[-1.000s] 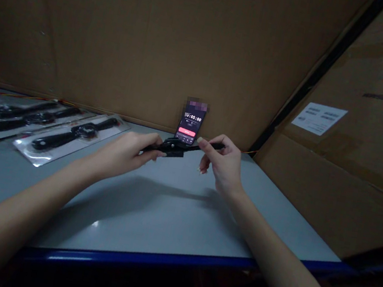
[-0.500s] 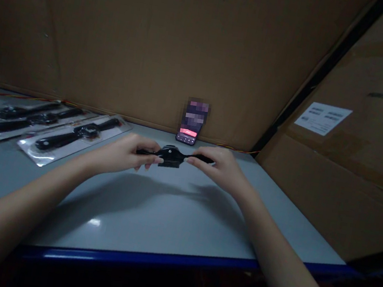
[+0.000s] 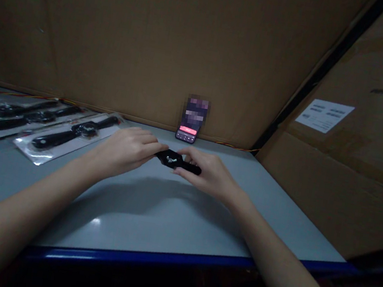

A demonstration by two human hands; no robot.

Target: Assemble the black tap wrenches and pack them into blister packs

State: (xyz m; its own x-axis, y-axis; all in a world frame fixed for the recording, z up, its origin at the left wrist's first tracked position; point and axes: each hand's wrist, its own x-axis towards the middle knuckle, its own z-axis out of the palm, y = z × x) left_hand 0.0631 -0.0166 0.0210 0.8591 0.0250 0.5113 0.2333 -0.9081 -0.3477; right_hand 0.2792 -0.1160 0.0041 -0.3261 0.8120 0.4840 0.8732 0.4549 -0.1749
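A black spokeshave (image 3: 171, 159) is held above the table between my two hands. Its middle part faces me, with a small silvery piece of hardware on it. My left hand (image 3: 134, 150) wraps over the left handle, which is mostly hidden under the fingers. On the other side, my right hand (image 3: 211, 171) pinches the tool near its middle with thumb and fingers. The right handle shows between that thumb and the fingers, pointing into the palm.
Packaged spokeshaves (image 3: 57, 139) lie on the table (image 3: 164, 226) at left. A lit phone (image 3: 191, 121) leans against the cardboard wall (image 3: 138, 43) behind. A cardboard box side (image 3: 348, 183) with a white label bounds the right. The table's front edge is blue.
The spokeshave has been turned over in my hands, and another side of its middle faces me. My left hand has moved further over its handle, knuckles up; the right fingers have shifted inward.
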